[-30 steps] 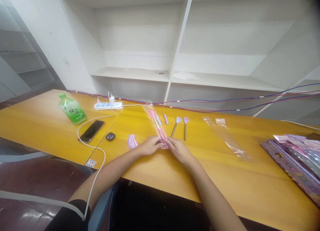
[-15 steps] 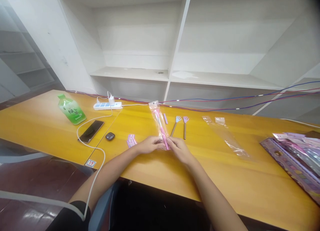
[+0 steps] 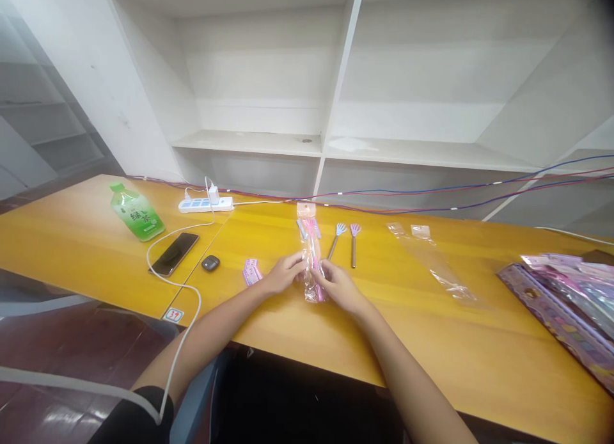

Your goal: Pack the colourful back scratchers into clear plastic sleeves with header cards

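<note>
A clear plastic sleeve (image 3: 309, 242) with a pink hand-shaped stick inside stands out between my hands, over the middle of the table. My left hand (image 3: 286, 272) pinches the sleeve's left edge. My right hand (image 3: 337, 284) grips its right side, thumb on the pink handle. Just right of the sleeve lie a blue hand-shaped stick (image 3: 340, 229) and a pink-purple one (image 3: 355, 229), both with metal-coloured rods. Small purple printed cards (image 3: 251, 272) lie left of my left hand. Blue and purple small pieces show behind the sleeve's upper part.
Two flattened clear sleeves (image 3: 444, 271) lie on the right, with a stack of packaged items (image 3: 566, 303) beyond. On the left are a green bottle (image 3: 138, 214), phone (image 3: 175, 253), black case (image 3: 210, 263), power strip (image 3: 206, 205) and white cable.
The sleeve with the pink stick has turned more upright in view, and its top has moved slightly right and down. My left hand has shifted a little up and left.
</note>
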